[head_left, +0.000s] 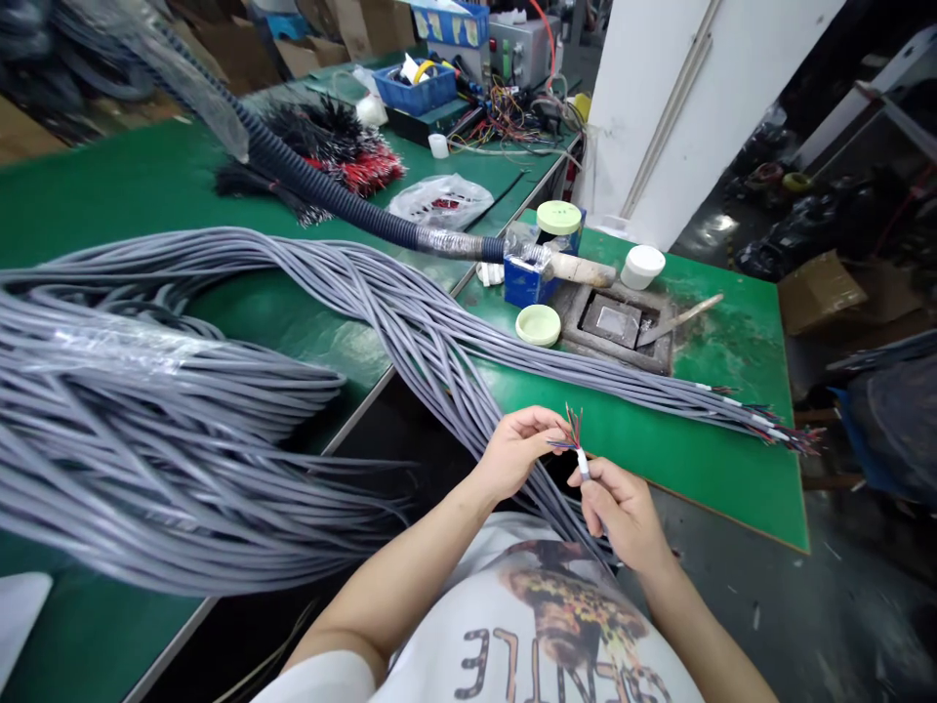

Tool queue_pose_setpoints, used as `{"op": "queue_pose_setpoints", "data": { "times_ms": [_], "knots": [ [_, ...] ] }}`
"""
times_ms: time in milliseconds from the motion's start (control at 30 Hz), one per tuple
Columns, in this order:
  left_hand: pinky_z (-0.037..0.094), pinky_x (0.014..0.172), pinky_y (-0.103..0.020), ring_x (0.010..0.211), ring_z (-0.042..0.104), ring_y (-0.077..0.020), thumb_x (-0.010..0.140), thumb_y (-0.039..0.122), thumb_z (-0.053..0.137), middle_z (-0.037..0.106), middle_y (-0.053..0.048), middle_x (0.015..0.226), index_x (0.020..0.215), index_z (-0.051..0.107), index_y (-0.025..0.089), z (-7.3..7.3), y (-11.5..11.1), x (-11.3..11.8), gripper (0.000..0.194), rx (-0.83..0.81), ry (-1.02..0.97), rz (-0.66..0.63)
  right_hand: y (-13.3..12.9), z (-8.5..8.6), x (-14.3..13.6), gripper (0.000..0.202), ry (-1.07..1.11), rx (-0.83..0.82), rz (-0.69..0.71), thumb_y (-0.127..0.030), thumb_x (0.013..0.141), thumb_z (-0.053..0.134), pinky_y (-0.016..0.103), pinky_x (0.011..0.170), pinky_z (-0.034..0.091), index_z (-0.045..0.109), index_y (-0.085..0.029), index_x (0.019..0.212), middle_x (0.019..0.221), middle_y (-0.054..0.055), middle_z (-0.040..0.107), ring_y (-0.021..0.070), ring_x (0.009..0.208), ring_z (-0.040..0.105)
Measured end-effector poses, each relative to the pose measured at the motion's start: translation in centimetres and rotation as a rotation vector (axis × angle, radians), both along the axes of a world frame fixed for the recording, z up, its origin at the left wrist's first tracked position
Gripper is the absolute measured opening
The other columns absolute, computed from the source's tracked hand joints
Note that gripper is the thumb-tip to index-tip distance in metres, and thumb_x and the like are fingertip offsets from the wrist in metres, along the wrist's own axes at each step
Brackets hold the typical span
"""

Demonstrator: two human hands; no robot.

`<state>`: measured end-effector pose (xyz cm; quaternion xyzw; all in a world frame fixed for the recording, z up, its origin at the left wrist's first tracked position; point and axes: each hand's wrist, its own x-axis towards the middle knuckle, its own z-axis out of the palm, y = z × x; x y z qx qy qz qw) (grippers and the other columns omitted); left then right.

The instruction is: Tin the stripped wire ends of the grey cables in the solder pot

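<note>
Cables (146,410) lay heaped on the green table (109,195) at far left, a great grey bundle untouched; the left hand (512,451) pinched the fanned coloured wires (572,430) at one cable's stripped tip; the right hand (622,513) gripped that cable end (584,465) just below; farther right, several finished-looking ends (768,425) rested on the table; most, I judged, remained.

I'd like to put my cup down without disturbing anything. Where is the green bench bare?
Bare green lies on the right bench, between the stripped cable ends and its front edge, beside the right hand. Another patch is at far left, behind the grey cable bundle. It is crowded around the metal tray, round lids and blue bin.
</note>
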<state>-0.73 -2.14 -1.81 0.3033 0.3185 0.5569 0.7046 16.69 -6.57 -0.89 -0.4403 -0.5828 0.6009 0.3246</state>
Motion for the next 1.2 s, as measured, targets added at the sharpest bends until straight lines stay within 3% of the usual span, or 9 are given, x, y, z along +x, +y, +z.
{"op": "queue_pose_setpoints", "data": {
  "times_ms": [167, 400, 567, 700, 867, 1033, 1100, 1200],
  "knots": [
    [0.048, 0.066, -0.023, 0.069, 0.061, -0.0117, 0.071, 0.022, 0.076, 0.067, -0.003, 0.072, 0.073, 0.072, 0.015, 0.0, 0.1, -0.4, 0.008, 0.131, 0.054, -0.008, -0.1, -0.1, -0.3, 0.026, -0.031, 0.054, 0.009, -0.04, 0.094, 0.046, 0.021, 0.044, 0.033, 0.059, -0.018, 0.095, 0.048, -0.006, 0.048, 0.0081, 0.04, 0.041],
    [0.044, 0.056, -0.021, 0.058, 0.057, -0.0094, 0.068, 0.031, 0.078, 0.064, -0.001, 0.067, 0.084, 0.068, 0.015, -0.5, 0.0, -0.4, 0.025, -0.062, -0.169, -0.083, -0.2, -0.8, -0.7, 0.025, -0.001, 0.091, 0.037, -0.036, 0.095, 0.044, 0.022, 0.048, 0.035, 0.06, -0.018, 0.097, 0.051, -0.005, 0.051, 0.0081, 0.043, 0.043],
    [0.04, 0.055, -0.021, 0.056, 0.051, -0.0088, 0.067, 0.03, 0.079, 0.06, 0.0, 0.062, 0.069, 0.064, 0.013, -0.3, 0.0, 0.1, 0.023, -0.037, -0.173, -0.103, -0.3, -1.0, -0.8, 0.024, 0.003, 0.065, 0.027, -0.037, 0.095, 0.045, 0.022, 0.047, 0.034, 0.06, -0.018, 0.096, 0.05, -0.006, 0.05, 0.0083, 0.042, 0.042],
    [0.039, 0.055, -0.022, 0.056, 0.05, -0.0088, 0.069, 0.03, 0.078, 0.059, 0.0, 0.062, 0.069, 0.063, 0.013, -0.1, -0.1, 0.2, 0.023, -0.022, -0.172, -0.103, -0.4, -0.8, -0.7, 0.025, 0.003, 0.06, 0.018, -0.038, 0.094, 0.046, 0.021, 0.047, 0.032, 0.06, -0.018, 0.095, 0.05, -0.005, 0.051, 0.0082, 0.042, 0.041],
    [0.042, 0.06, -0.023, 0.062, 0.054, -0.0093, 0.075, 0.03, 0.075, 0.062, -0.001, 0.075, 0.077, 0.066, 0.015, -0.6, -0.3, 0.5, 0.017, 0.079, -0.191, -0.107, -0.1, -1.4, -0.6, 0.025, 0.126, 0.003, -0.039, -0.039, 0.095, 0.046, 0.022, 0.045, 0.029, 0.059, -0.017, 0.092, 0.047, -0.006, 0.049, 0.008, 0.039, 0.037],
    [0.046, 0.077, -0.029, 0.082, 0.059, -0.0159, 0.071, 0.025, 0.078, 0.065, -0.005, 0.081, 0.077, 0.071, 0.016, -2.0, -0.6, 0.6, 0.013, 0.318, -0.036, -0.03, 0.4, -2.3, -0.4, 0.024, 0.215, 0.011, -0.066, -0.039, 0.095, 0.047, 0.023, 0.045, 0.028, 0.059, -0.018, 0.09, 0.046, -0.006, 0.049, 0.0077, 0.039, 0.036],
    [0.047, 0.076, -0.031, 0.079, 0.06, -0.0165, 0.072, 0.03, 0.077, 0.066, -0.006, 0.077, 0.077, 0.071, 0.016, -2.1, -0.5, 0.4, 0.016, 0.262, -0.056, -0.032, 0.5, -2.3, -0.4, 0.023, 0.215, 0.004, -0.045, -0.038, 0.095, 0.047, 0.022, 0.044, 0.027, 0.059, -0.019, 0.091, 0.046, -0.006, 0.049, 0.0074, 0.039, 0.036],
    [0.045, 0.064, -0.026, 0.063, 0.057, -0.012, 0.075, 0.036, 0.074, 0.064, -0.003, 0.066, 0.079, 0.07, 0.016, -2.0, 0.0, 0.1, 0.021, 0.047, -0.144, -0.055, 0.6, -2.2, -0.7, 0.022, 0.208, -0.009, -0.013, -0.037, 0.095, 0.048, 0.021, 0.043, 0.027, 0.06, -0.019, 0.092, 0.047, -0.006, 0.049, 0.0073, 0.039, 0.037]
  ]
}}
